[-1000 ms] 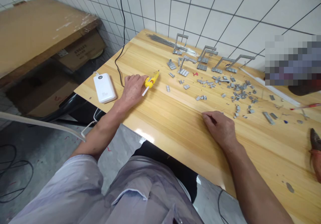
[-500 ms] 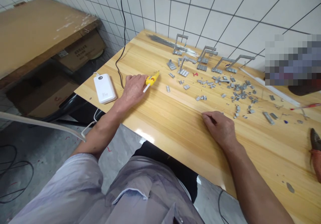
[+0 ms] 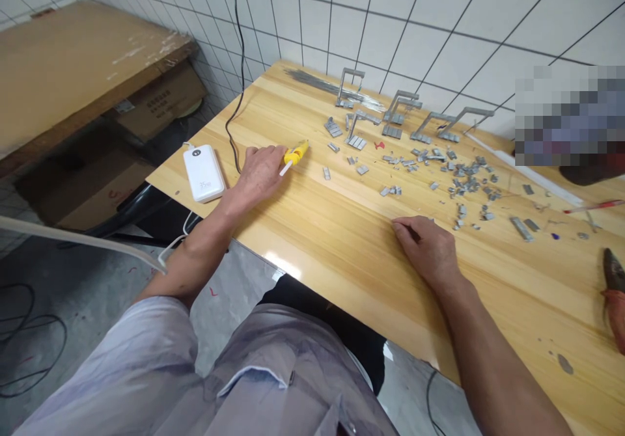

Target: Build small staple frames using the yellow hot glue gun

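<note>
My left hand (image 3: pixel 261 172) rests on the wooden table, its fingers wrapped round a yellow glue gun (image 3: pixel 295 155) with a white stick at its rear and its nozzle pointing away. My right hand (image 3: pixel 427 247) lies on the table with its fingers curled together; whether anything is inside is hidden. Beyond my right hand are many small grey metal pieces (image 3: pixel 469 179), spread loosely. Several grey metal frames (image 3: pixel 356 127) stand on flat bases near the wall, beside a bundle of thin metal rods (image 3: pixel 312 79). A white power bank (image 3: pixel 204 173) lies left of my left hand.
A black cable (image 3: pixel 235 114) hangs down onto the table behind my left hand. Pliers with red handles (image 3: pixel 614 299) and a red pen (image 3: pixel 598 207) lie at the right. A brown table (image 3: pixel 88 65) with cardboard boxes (image 3: pixel 159 101) beneath stands at the left. A tiled wall closes the back.
</note>
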`<state>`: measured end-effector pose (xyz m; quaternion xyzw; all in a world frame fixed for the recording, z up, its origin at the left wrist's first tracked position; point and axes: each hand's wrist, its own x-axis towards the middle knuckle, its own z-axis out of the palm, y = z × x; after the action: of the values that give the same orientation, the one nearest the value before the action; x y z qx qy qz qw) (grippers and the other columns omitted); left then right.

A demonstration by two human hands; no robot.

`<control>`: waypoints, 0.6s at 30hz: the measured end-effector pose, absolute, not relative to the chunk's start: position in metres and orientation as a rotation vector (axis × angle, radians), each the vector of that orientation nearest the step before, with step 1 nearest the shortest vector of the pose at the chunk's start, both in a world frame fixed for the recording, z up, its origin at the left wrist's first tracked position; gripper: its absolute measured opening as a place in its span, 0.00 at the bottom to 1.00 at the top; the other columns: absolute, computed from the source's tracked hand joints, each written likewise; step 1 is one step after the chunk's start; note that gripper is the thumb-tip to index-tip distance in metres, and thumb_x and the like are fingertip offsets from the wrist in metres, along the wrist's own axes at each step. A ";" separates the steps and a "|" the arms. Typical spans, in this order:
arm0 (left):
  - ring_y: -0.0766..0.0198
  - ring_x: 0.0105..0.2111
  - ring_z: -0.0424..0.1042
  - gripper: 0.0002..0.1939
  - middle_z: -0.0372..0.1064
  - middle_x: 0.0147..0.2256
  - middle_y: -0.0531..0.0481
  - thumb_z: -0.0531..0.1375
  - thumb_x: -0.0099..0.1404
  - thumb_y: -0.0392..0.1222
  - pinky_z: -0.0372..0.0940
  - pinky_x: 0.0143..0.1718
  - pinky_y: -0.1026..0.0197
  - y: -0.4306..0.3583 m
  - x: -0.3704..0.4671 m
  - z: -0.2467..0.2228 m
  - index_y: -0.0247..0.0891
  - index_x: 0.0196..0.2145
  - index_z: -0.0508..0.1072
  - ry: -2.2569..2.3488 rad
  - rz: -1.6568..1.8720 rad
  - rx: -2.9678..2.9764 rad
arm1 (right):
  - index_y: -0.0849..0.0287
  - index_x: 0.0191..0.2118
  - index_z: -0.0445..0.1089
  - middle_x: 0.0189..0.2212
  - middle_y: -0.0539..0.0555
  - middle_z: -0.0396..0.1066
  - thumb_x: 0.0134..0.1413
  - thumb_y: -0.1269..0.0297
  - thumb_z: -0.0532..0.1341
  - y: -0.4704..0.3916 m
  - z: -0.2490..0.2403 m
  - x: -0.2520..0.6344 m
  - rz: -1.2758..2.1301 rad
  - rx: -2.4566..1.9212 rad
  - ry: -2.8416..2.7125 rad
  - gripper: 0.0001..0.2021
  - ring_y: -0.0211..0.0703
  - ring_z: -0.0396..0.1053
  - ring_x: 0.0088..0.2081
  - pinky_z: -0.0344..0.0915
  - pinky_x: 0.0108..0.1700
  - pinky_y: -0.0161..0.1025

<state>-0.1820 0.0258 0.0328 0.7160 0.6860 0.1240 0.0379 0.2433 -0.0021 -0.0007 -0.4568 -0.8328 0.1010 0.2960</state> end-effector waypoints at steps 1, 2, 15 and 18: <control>0.42 0.51 0.75 0.14 0.80 0.50 0.37 0.53 0.78 0.43 0.63 0.59 0.38 0.026 -0.181 0.033 0.44 0.56 0.74 2.104 0.349 2.206 | 0.50 0.41 0.83 0.37 0.53 0.87 0.73 0.60 0.62 -0.002 -0.001 0.243 0.270 -1.214 -2.213 0.12 0.49 0.84 0.37 0.78 0.41 0.44; 0.42 0.50 0.75 0.14 0.80 0.49 0.37 0.53 0.78 0.43 0.63 0.58 0.38 0.026 -0.180 0.033 0.44 0.56 0.74 2.104 0.322 2.216 | 0.50 0.41 0.83 0.37 0.53 0.87 0.73 0.59 0.61 -0.002 -0.001 0.244 0.273 -1.215 -2.212 0.12 0.50 0.84 0.37 0.78 0.41 0.44; 0.42 0.49 0.76 0.15 0.80 0.49 0.36 0.54 0.76 0.40 0.63 0.58 0.38 0.030 -0.177 0.031 0.42 0.55 0.75 2.138 0.284 2.244 | 0.50 0.40 0.83 0.37 0.53 0.87 0.73 0.60 0.61 -0.003 -0.003 0.242 0.255 -1.230 -2.202 0.12 0.50 0.84 0.37 0.78 0.41 0.45; 0.43 0.48 0.76 0.13 0.80 0.47 0.38 0.54 0.76 0.40 0.63 0.58 0.39 0.030 -0.177 0.030 0.43 0.53 0.75 2.124 0.284 2.260 | 0.50 0.40 0.83 0.37 0.53 0.87 0.73 0.60 0.61 -0.003 -0.003 0.242 0.252 -1.218 -2.202 0.12 0.49 0.84 0.37 0.77 0.40 0.44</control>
<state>-0.1775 0.0302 0.0297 0.7256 0.6819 0.0913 0.0137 0.2422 -0.0031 -0.0026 -0.4591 -0.8302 0.0950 0.3015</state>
